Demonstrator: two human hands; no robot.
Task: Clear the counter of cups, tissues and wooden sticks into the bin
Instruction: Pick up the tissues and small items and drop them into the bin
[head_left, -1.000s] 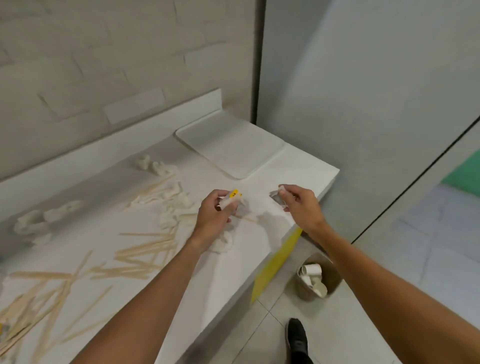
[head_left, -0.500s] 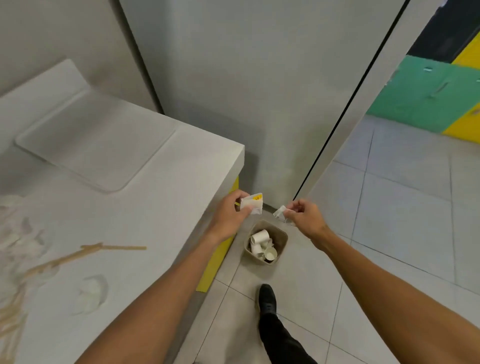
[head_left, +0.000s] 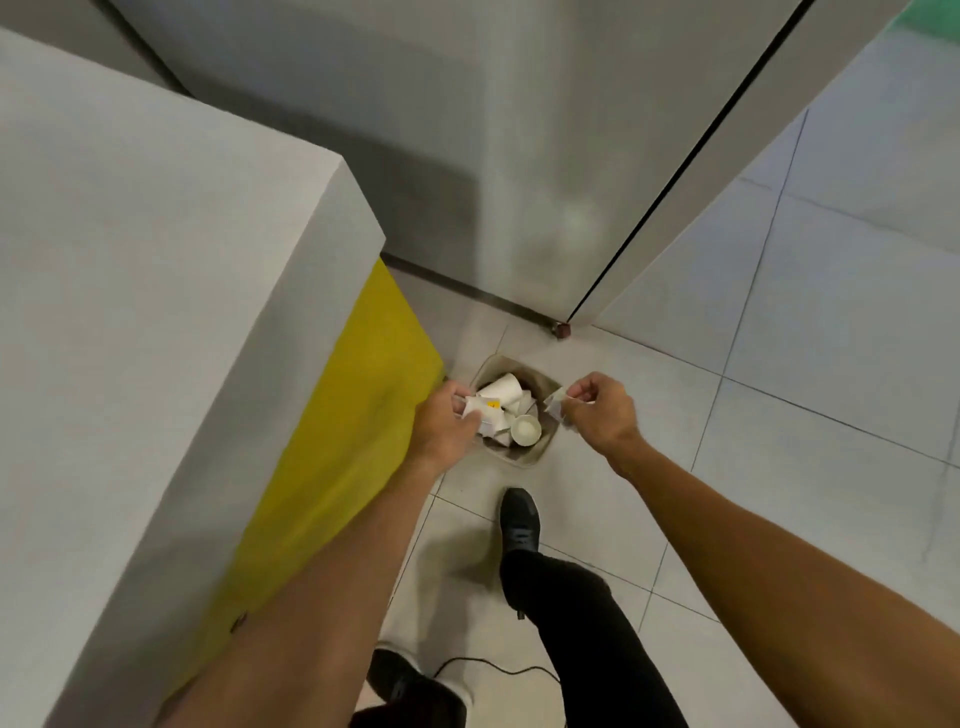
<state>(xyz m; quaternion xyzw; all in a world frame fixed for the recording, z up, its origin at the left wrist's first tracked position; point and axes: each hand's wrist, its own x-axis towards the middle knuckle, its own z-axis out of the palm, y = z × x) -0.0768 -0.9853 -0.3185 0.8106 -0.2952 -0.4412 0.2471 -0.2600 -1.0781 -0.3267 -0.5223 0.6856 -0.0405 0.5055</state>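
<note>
A small beige bin (head_left: 531, 457) stands on the tiled floor below me, holding several white paper cups (head_left: 503, 391). My left hand (head_left: 444, 426) hovers over the bin's left rim and grips a crumpled white piece with a yellow mark (head_left: 484, 413). My right hand (head_left: 597, 410) is over the right rim, pinching a small folded white and grey scrap (head_left: 557, 404). The white counter (head_left: 156, 291) fills the left side; only its bare corner shows, and the rest of its top lies out of frame.
The counter's yellow side panel (head_left: 332, 431) drops to the floor just left of the bin. A grey wall and a door edge (head_left: 670, 187) stand behind it. My black shoe (head_left: 518, 522) and trouser leg are close in front of the bin; a thin cable (head_left: 488, 664) lies on the tiles.
I turned from the counter toward the floor. Both hands carried their pieces off the counter's edge and lowered to just above the bin. The view now looks straight down.
</note>
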